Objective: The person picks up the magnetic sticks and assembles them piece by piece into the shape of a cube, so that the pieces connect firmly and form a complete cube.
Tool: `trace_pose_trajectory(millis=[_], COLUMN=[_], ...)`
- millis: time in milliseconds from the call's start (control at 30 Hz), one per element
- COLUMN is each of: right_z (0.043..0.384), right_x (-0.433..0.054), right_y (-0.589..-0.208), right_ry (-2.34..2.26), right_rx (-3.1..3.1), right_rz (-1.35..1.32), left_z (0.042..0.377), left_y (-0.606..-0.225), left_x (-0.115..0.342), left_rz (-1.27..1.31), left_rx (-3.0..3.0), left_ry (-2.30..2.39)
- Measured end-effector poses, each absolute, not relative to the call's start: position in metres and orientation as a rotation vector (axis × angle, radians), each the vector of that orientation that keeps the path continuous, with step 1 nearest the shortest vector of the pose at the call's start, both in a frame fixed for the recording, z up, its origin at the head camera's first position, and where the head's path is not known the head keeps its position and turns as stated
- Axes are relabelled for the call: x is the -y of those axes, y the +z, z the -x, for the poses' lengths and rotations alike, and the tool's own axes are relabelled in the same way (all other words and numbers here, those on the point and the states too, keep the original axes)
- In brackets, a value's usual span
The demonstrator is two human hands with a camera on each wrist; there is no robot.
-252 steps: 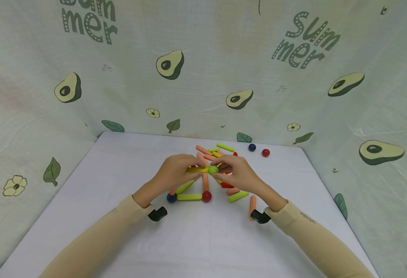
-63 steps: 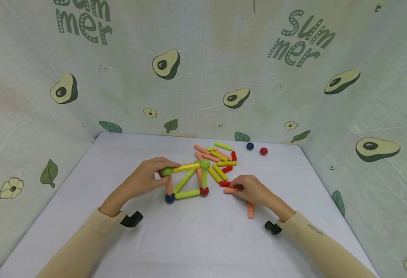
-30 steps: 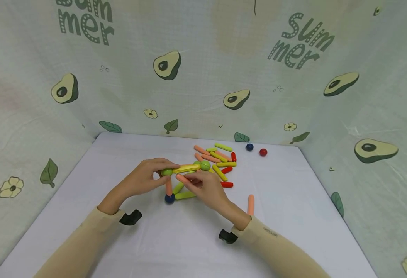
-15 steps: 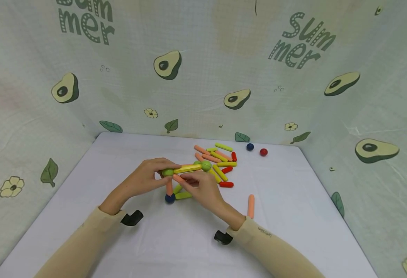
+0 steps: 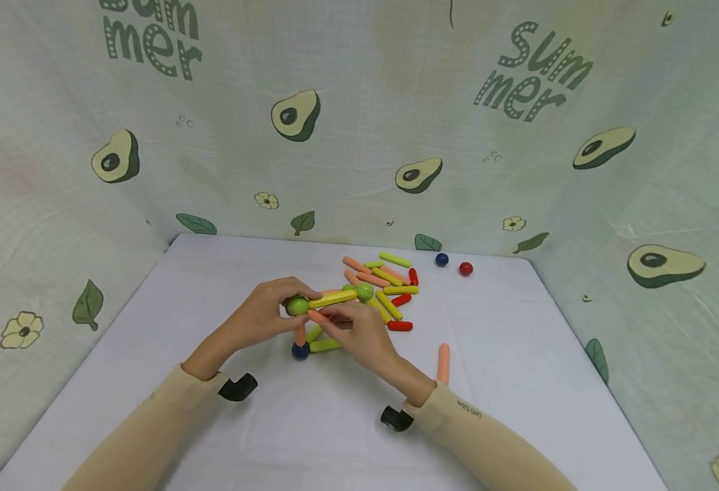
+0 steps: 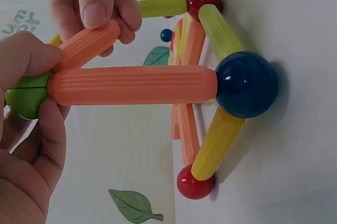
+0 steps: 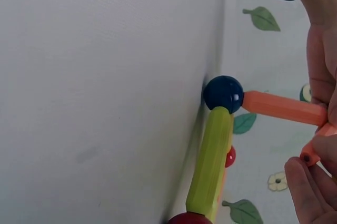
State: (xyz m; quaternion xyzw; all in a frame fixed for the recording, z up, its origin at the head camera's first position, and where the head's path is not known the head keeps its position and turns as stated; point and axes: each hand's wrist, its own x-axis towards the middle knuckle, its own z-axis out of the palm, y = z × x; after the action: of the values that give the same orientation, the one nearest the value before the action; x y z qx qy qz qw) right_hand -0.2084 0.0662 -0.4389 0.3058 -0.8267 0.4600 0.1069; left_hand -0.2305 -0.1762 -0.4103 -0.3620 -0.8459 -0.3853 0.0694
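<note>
My left hand (image 5: 261, 314) grips a green ball (image 5: 298, 305) at the top of a magnetic rod-and-ball frame. From that ball an upright salmon rod (image 6: 134, 85) runs down to a blue ball (image 6: 247, 84) on the table. A yellow rod (image 5: 335, 297) joins it to another green ball (image 5: 364, 292) at the frame's far top. My right hand (image 5: 365, 334) pinches a second salmon rod (image 6: 92, 45) between thumb and fingers, its end right at the held green ball. Part of the frame, including its near red ball (image 7: 189, 218), is hidden behind my right hand in the head view.
Several loose salmon, yellow and green rods (image 5: 395, 260) lie behind and right of the frame, with short red rods (image 5: 400, 326). A blue ball (image 5: 442, 260) and a red ball (image 5: 466, 269) sit at the back. One salmon rod (image 5: 443, 361) lies by my right forearm.
My right hand has picked up a salmon rod from the table's right and carried it left to the green ball. Lately my left hand has shifted slightly, showing more of that ball.
</note>
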Motion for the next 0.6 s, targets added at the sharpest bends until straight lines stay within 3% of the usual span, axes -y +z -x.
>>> trace_pose_trajectory(millis=[233,600], right_z=[0.206,0.230], right_x=[-0.088,-0.168], right_y=[-0.437,-0.433], right_ry=[1.306,1.158], right_rx=[2.498,2.694], right_rz=[-0.945,-0.891], left_z=[0.229,0.228], left_y=[-0.409,-0.407], left_x=[0.174,0.172], left_rz=[1.066,1.026], left_rx=[2.566,2.614], left_ry=[-1.175,-1.181])
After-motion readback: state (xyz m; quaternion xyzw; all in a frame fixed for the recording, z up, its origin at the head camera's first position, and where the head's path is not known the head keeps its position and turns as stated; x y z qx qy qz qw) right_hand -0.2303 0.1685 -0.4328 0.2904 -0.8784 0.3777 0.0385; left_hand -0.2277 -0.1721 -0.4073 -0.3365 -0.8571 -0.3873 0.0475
